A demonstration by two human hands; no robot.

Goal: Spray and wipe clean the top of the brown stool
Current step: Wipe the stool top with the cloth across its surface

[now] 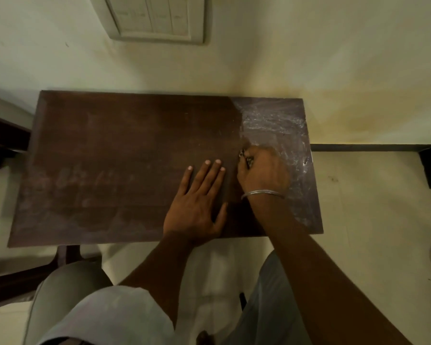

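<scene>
Switch panel [157, 18]: pale, mounted high on the wall [309, 46].
Stain [334, 113]: yellowish, low on the wall, right.
Skirting [371, 147]: dark strip above the pale floor [371, 207].
Wooden furniture [3, 135]: dark, far left.

Right hand [261, 174] hides most of dark scrap [246, 159] (kind unclear) — switch plate [157, 18] cropped at top.

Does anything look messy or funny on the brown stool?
Yes. The right end of the stool top has a whitish, streaky film, unlike the darker brown rest. It looks like smeared spray, not damage. The right hand grips a small dark thing at its edge.
</scene>
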